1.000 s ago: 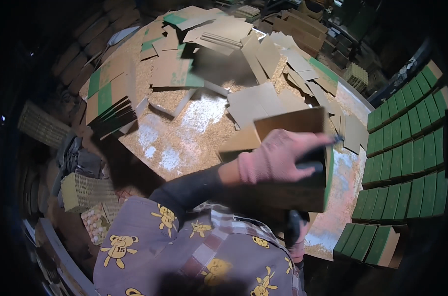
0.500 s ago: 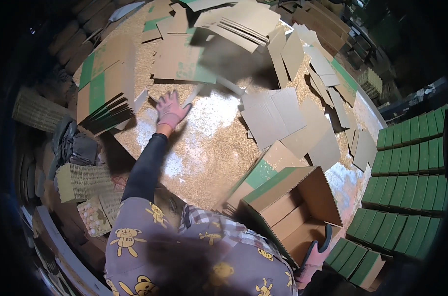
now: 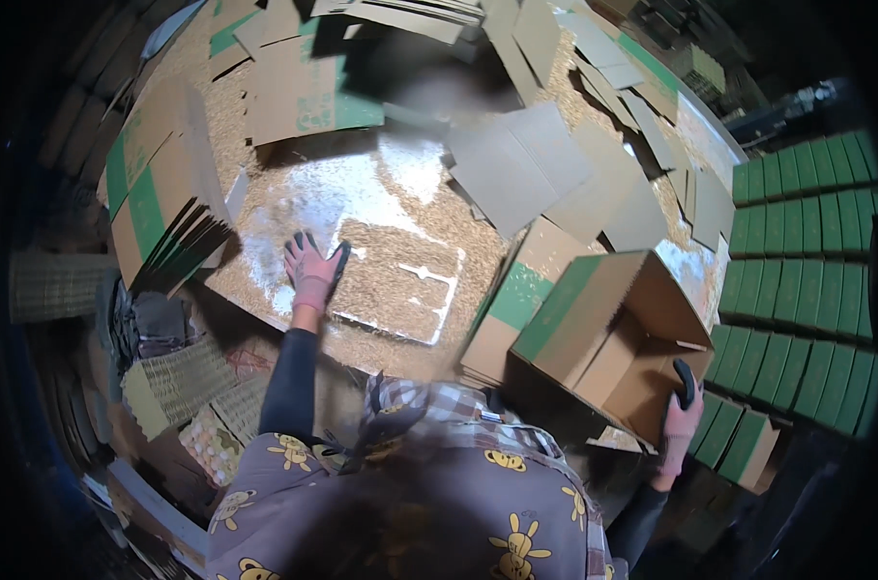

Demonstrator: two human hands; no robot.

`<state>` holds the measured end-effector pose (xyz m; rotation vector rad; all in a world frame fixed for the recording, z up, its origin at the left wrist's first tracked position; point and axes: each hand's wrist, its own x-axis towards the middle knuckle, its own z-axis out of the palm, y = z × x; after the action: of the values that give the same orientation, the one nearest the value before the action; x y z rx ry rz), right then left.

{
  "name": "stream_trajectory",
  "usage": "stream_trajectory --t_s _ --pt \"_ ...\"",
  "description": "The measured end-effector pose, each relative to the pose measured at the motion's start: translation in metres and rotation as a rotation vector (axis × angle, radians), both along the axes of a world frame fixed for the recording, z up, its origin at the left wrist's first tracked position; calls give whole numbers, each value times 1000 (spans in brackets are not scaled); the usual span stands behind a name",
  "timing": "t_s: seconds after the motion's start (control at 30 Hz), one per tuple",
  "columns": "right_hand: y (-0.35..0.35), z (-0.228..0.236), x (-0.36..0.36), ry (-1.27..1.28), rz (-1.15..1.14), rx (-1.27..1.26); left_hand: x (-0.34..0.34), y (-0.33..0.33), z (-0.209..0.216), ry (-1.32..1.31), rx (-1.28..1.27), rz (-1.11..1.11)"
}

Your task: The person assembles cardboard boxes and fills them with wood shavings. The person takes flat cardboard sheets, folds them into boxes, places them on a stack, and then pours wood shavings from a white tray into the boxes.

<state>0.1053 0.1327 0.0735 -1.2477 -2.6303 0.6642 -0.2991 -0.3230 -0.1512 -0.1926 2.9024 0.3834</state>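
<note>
My left hand [image 3: 313,273], in a pink glove with dark fingertips, lies with fingers spread on the table's layer of loose tan husks [image 3: 381,300]. Beside it, bare white lines trace a rough rectangle in that layer. My right hand [image 3: 683,422], gloved alike, grips the near right edge of an open cardboard box [image 3: 576,311] with a green band. The box is tilted, its opening toward the right, and nothing shows inside it. Flattened green-and-tan cartons [image 3: 516,295] lean behind the box.
Grey cardboard sheets [image 3: 516,164] and folded cartons [image 3: 304,87] cover the table's far side. A carton stack [image 3: 163,184] stands left. Rows of green boxes [image 3: 797,280] line the right. Egg trays [image 3: 178,382] and eggs [image 3: 210,445] sit lower left, below table level.
My left hand has come nearer to me over the husks, and a white rectangular outline now shows there. My right hand and the box have shifted up and right in view.
</note>
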Motion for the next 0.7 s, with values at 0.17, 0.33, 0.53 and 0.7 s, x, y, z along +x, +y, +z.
stream_trajectory --t_s 0.17,0.33,0.53,0.7 --pt "12 -8 -15 34 63 -18 22 -13 32 -497 1088 -23" --pt "26 10 -13 115 94 -54 48 -11 135 -367 1356 -196" --pt "19 -28 -12 248 68 -28 68 -3 197 -117 1405 -594" --pt "52 -82 11 530 56 -387 132 170 269 265 1134 -1232"
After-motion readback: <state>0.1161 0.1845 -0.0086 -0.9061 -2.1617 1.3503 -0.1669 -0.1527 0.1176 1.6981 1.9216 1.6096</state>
